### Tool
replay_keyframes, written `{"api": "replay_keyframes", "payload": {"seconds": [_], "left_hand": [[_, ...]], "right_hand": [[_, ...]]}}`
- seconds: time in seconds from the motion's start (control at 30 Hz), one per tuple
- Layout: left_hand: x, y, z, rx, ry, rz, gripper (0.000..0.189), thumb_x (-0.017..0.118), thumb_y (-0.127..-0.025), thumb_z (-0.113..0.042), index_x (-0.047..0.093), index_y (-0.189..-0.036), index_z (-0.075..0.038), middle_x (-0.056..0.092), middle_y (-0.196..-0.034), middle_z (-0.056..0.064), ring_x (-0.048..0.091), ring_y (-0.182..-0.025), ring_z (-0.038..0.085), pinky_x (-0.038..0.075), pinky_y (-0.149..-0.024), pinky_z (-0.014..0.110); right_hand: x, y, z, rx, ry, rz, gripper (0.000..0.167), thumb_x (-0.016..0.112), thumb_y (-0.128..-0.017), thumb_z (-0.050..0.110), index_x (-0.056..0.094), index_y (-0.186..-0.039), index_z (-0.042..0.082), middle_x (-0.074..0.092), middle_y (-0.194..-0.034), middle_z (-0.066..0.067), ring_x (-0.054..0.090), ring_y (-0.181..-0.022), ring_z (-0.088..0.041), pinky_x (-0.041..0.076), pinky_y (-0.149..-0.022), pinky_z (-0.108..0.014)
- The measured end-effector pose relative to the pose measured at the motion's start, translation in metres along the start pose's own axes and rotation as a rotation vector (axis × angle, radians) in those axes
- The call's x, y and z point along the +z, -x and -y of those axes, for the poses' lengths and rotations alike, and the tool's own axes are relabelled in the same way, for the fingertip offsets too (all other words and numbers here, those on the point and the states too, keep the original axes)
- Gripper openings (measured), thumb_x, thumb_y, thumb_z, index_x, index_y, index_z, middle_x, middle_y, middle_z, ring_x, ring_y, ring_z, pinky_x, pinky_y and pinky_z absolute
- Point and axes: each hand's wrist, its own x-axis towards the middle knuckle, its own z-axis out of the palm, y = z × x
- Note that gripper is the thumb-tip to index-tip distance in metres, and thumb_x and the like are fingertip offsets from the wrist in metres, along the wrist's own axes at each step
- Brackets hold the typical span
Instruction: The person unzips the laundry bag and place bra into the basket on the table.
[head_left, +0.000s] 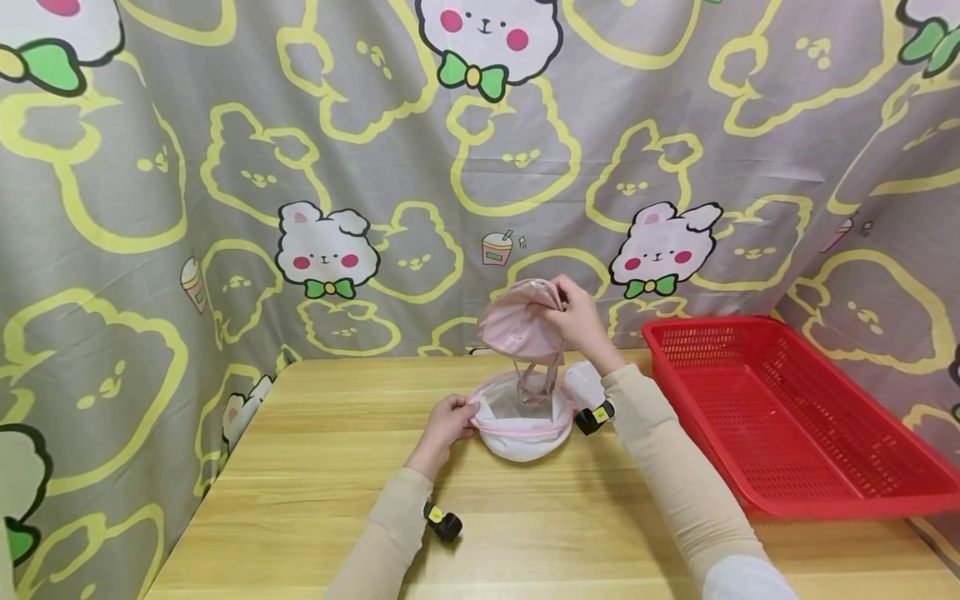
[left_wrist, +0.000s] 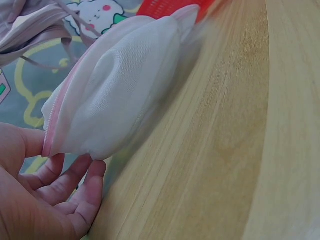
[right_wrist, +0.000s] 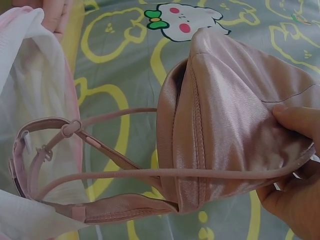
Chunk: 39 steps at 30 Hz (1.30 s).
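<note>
A pink satin bra (head_left: 521,321) hangs from my right hand (head_left: 581,317), which pinches it by the cups above a white mesh laundry bag (head_left: 525,446). In the right wrist view the bra's cups (right_wrist: 225,110) are folded together, and its straps and back band (right_wrist: 115,207) trail down into the bag's mouth. My left hand (head_left: 450,423) pinches the pink zippered rim of the bag at its left side. The left wrist view shows the thumb and fingers on the rim's zipper (left_wrist: 54,122), with the bag unzipped and resting on the table.
A red plastic basket (head_left: 817,500) stands on the right of the wooden table (head_left: 300,475). The bag's white round flap (head_left: 583,383) lies folded out beside the right wrist. A patterned grey curtain (head_left: 420,167) hangs behind the table and at both sides.
</note>
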Motion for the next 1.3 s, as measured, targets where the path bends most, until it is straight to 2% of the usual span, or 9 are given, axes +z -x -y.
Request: {"api": "replay_keyframes", "payload": {"seconds": [0.13,0.27,0.37,0.5,0.6,0.7,0.93,1.17,1.3], "left_hand": [[0.0,-0.01,0.011,0.003,0.003,-0.019,0.026,0.06,-0.095,-0.017,0.057,-0.108,0.006,0.057,-0.082,0.0,0.058,-0.068,0.009,0.055,-0.068,0.029],[0.0,-0.009,0.01,-0.002,0.004,-0.018,0.025,0.06,-0.095,-0.016,0.057,-0.108,0.005,0.057,-0.082,0.0,0.057,-0.068,0.009,0.055,-0.068,0.029],[-0.001,-0.004,0.005,-0.003,-0.002,-0.002,0.024,0.059,-0.095,-0.015,0.057,-0.107,0.006,0.057,-0.082,0.0,0.057,-0.069,0.01,0.056,-0.072,0.034],[0.0,0.009,-0.009,0.002,-0.012,0.014,0.023,0.057,-0.096,-0.012,0.056,-0.107,0.008,0.057,-0.082,0.001,0.058,-0.07,0.012,0.056,-0.078,0.04],[0.001,0.019,-0.02,0.003,-0.012,0.014,0.023,0.056,-0.096,-0.012,0.055,-0.107,0.009,0.057,-0.083,0.002,0.058,-0.071,0.012,0.056,-0.081,0.041],[0.001,0.024,-0.023,0.001,-0.012,0.012,0.023,0.056,-0.096,-0.012,0.056,-0.107,0.008,0.057,-0.083,0.001,0.057,-0.072,0.011,0.056,-0.081,0.04],[0.001,0.023,-0.022,0.006,-0.01,0.009,0.022,0.057,-0.096,-0.012,0.056,-0.106,0.008,0.057,-0.083,0.001,0.058,-0.072,0.011,0.056,-0.08,0.04],[0.0,0.021,-0.02,0.006,-0.008,0.009,0.023,0.057,-0.096,-0.012,0.056,-0.107,0.008,0.057,-0.083,0.001,0.058,-0.071,0.011,0.056,-0.079,0.038],[0.001,0.021,-0.02,0.005,-0.01,0.003,0.023,0.057,-0.096,-0.012,0.056,-0.107,0.009,0.057,-0.083,0.001,0.058,-0.071,0.01,0.057,-0.078,0.037]], "right_hand": [[-0.003,-0.002,0.002,-0.001,0.009,0.005,0.021,0.072,-0.085,0.012,0.055,-0.095,0.005,0.059,-0.089,-0.013,0.05,-0.08,-0.023,0.04,-0.067,-0.032],[-0.007,-0.003,0.007,-0.003,0.008,-0.001,0.022,0.073,-0.085,0.012,0.055,-0.095,0.004,0.058,-0.089,-0.013,0.049,-0.08,-0.023,0.039,-0.067,-0.031],[-0.011,-0.004,0.01,0.0,-0.008,-0.009,0.024,0.074,-0.084,0.012,0.055,-0.094,0.004,0.057,-0.088,-0.012,0.049,-0.08,-0.022,0.04,-0.067,-0.029],[-0.015,-0.006,0.014,0.004,-0.028,-0.012,0.024,0.074,-0.084,0.012,0.053,-0.093,0.004,0.056,-0.088,-0.01,0.049,-0.081,-0.02,0.04,-0.067,-0.027],[-0.017,-0.007,0.015,0.002,-0.027,-0.014,0.025,0.073,-0.084,0.012,0.05,-0.09,0.004,0.054,-0.088,-0.01,0.047,-0.082,-0.02,0.039,-0.067,-0.028],[-0.019,-0.008,0.016,0.002,-0.019,-0.019,0.026,0.073,-0.084,0.011,0.048,-0.088,0.005,0.053,-0.089,-0.01,0.046,-0.084,-0.021,0.038,-0.067,-0.028],[-0.026,-0.01,0.018,-0.002,-0.009,-0.035,0.025,0.074,-0.083,0.009,0.053,-0.093,0.001,0.055,-0.091,-0.012,0.046,-0.086,-0.021,0.038,-0.069,-0.028],[-0.036,-0.009,0.018,0.028,0.038,-0.054,0.029,0.074,-0.084,0.015,0.047,-0.087,0.005,0.047,-0.085,-0.008,0.045,-0.081,-0.021,0.034,-0.064,-0.027],[-0.043,-0.008,0.018,0.011,0.045,-0.06,0.026,0.074,-0.085,0.013,0.051,-0.092,0.003,0.052,-0.086,-0.011,0.046,-0.081,-0.021,0.036,-0.064,-0.024]]}}
